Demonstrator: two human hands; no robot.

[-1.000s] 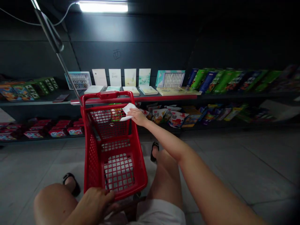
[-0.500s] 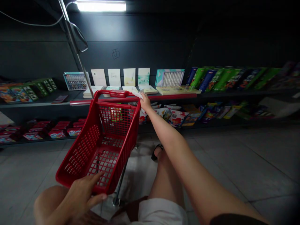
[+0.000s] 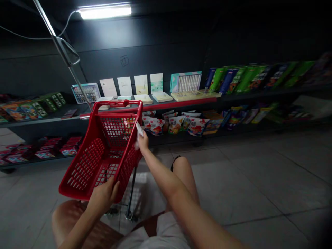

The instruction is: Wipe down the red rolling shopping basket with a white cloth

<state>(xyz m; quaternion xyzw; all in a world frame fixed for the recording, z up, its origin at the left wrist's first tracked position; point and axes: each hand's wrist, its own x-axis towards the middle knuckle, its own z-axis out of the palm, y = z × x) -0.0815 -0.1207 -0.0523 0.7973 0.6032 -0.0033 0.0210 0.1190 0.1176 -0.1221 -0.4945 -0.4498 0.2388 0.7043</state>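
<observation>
Right hand (image 3: 143,141) presses cloth (image 3: 139,133) against basket (image 3: 103,152).

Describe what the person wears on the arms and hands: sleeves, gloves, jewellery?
The left arm and right arm are bare as far as the frame shows: no sleeves, cuffs or gloves. The left hand and right hand wear no watch, bracelet or ring that I can make out in the dim light.

Dim, perhaps blurred edges; overhead tube light (image 3: 104,11)
</observation>
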